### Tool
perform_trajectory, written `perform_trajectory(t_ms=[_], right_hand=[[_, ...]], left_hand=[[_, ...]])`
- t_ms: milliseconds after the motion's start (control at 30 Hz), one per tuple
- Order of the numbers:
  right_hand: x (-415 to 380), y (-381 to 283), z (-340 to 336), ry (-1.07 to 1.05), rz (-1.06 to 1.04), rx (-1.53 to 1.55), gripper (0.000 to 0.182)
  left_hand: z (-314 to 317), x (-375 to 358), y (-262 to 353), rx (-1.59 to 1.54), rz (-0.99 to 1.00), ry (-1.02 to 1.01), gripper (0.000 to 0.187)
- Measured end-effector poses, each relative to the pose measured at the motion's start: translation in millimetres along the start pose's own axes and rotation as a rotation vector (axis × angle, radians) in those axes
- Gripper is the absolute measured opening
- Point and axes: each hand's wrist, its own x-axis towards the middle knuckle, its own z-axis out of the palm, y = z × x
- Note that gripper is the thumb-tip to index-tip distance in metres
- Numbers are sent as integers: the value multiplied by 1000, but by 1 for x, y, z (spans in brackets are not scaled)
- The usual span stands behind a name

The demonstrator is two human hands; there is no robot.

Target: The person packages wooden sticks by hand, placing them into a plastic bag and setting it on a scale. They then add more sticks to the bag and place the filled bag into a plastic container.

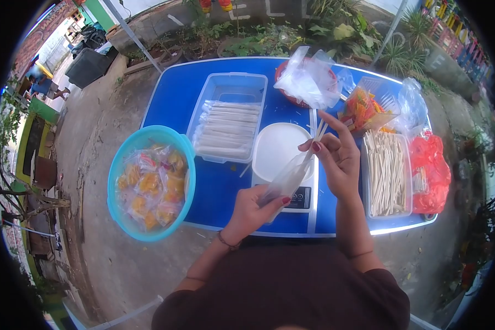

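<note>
My left hand (254, 212) is closed on a narrow clear plastic bag (283, 179), held at a slant over the front of a white kitchen scale (281, 151). Between the thumb and fingers of my right hand (336, 159) are a few thin pale sticks (318, 133), their lower ends at or inside the bag's mouth. To the right, a clear box (388, 176) holds many similar sticks. Behind and left of the scale, a clear tray (228, 88) holds a row of filled, wrapped stick packs (228, 126).
A turquoise basin (114, 190) of bagged yellow food stands at the left. Behind the scale is a red basket (284, 88) with plastic bags. A container of colourful packets (366, 107) and a red plastic bag (432, 176) are at the right of the blue table (173, 99).
</note>
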Motion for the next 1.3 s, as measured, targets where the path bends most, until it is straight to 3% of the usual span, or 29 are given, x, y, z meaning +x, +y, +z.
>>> perform_trajectory(t_ms=[167,300,767,867,967,1300], right_hand=[[-6,0,2,-33,24,-19,25],[-4,-3,-4,-98,-140,-268,18],[-5,-7,-18,-349,-163,-333,13],[0,-9,-21,-344,-86,-274,16],[19,-29,-20,-329,-225,-379,16],[58,-57,-23,-151,-360,-349,15]], left_hand=[[5,2,-4,-125,42,40,23],[5,2,-4,-175,15,39,21],[6,2,-4,-208,20,-17,24],[7,5,-1,-251,31,-15,24],[5,14,9,-226,73,8,24],[-27,55,78,232,278,-31,22]])
